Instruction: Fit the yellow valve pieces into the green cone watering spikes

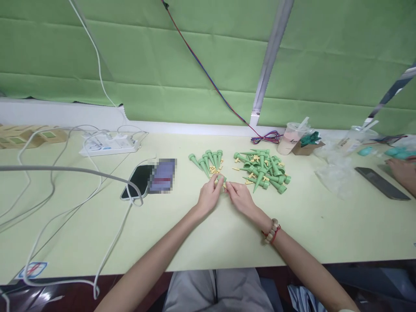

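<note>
My left hand (209, 196) and my right hand (239, 197) meet at the middle of the pale green table (201, 242), pinching one green cone-shaped spike (222, 178) between their fingertips. Just beyond my left hand lies a small neat row of green spikes (206, 161) with tiny yellow pieces (214, 170) among them. Beyond my right hand sits a bigger loose heap of green spikes (264, 170) mixed with yellow pieces. A beaded bracelet (272, 230) is on my right wrist.
A black phone (138, 181) and a blurred card lie left of the spikes, with a white power strip (108, 145) and cables behind. At right stand a drink cup (290, 138), a small box, plastic bags and a dark phone (381, 183); another person's hand (403, 171) rests there.
</note>
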Demonstrator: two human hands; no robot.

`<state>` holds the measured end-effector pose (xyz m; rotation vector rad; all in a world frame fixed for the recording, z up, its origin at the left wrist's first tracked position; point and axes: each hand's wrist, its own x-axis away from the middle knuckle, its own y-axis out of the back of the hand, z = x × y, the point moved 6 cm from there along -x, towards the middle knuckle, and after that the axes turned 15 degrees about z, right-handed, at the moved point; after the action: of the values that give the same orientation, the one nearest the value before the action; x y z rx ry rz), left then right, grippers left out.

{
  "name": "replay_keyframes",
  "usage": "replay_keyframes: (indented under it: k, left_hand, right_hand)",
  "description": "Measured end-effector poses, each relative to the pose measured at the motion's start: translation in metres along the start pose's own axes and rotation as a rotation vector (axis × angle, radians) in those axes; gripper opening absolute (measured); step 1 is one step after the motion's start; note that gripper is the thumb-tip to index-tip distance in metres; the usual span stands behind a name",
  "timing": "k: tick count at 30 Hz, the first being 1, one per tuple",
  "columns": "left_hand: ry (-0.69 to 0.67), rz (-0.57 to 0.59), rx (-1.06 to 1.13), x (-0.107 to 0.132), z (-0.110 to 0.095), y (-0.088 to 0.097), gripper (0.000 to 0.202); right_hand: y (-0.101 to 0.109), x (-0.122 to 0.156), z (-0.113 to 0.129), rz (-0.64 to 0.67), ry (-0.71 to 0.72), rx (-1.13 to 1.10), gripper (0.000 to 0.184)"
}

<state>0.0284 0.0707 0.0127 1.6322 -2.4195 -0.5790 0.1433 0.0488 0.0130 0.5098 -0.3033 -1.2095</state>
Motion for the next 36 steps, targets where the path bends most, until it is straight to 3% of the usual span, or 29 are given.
replay_keyframes:
  k: [4, 6, 8, 12, 15, 17, 20, 22, 25, 27, 29, 33, 36]
  left_hand:
    - [-0.084, 0.068, -0.288, 0.005, -0.012, 0.000, 0.039]
    - [-0.105, 0.066, -0.290, 0.007, -0.015, 0.001, 0.040]
    - [-0.109, 0.054, -0.198, 0.008, -0.015, 0.001, 0.041]
    - [-0.089, -0.024, -0.025, 0.008, -0.011, 0.004, 0.043]
    - [-0.072, -0.055, 0.082, 0.006, -0.010, 0.004, 0.045]
    - [-0.054, -0.032, 0.135, 0.005, -0.010, 0.002, 0.044]
    - [-0.048, 0.010, 0.160, 0.004, -0.011, -0.001, 0.042]
    - [-0.068, 0.029, 0.121, 0.005, -0.012, -0.001, 0.040]
    - [-0.132, 0.073, -0.059, 0.008, -0.015, 0.001, 0.038]
    - [-0.174, 0.085, -0.163, 0.009, -0.018, 0.003, 0.037]
    - [-0.165, 0.069, -0.147, 0.007, -0.016, 0.006, 0.037]
    - [-0.070, -0.028, 0.118, 0.000, -0.007, 0.010, 0.040]
    - [-0.014, -0.069, 0.257, -0.002, -0.003, 0.008, 0.040]
  right_hand:
    - [-0.028, -0.001, -0.006, 0.294, -0.187, -0.797, 0.042]
    - [-0.032, 0.000, -0.003, 0.340, -0.203, -0.919, 0.041]
    - [-0.026, 0.001, -0.004, 0.284, -0.200, -0.773, 0.040]
    - [0.010, 0.004, 0.004, -0.027, -0.051, -0.026, 0.041]
    - [0.014, 0.006, 0.014, 0.010, 0.117, 0.233, 0.035]
    - [0.011, 0.005, 0.016, 0.066, 0.177, 0.299, 0.035]
    - [0.006, 0.003, 0.014, 0.047, 0.183, 0.279, 0.038]
    - [-0.002, 0.000, 0.006, 0.083, 0.107, 0.026, 0.044]
    - [-0.024, -0.004, -0.005, 0.275, -0.049, -0.535, 0.047]
    - [-0.033, -0.003, -0.005, 0.366, -0.094, -0.733, 0.048]
    - [-0.027, -0.002, -0.004, 0.315, -0.079, -0.636, 0.049]
    - [0.001, 0.004, 0.006, 0.034, 0.035, 0.026, 0.040]
    - [0.009, 0.007, 0.009, -0.064, 0.075, 0.314, 0.032]
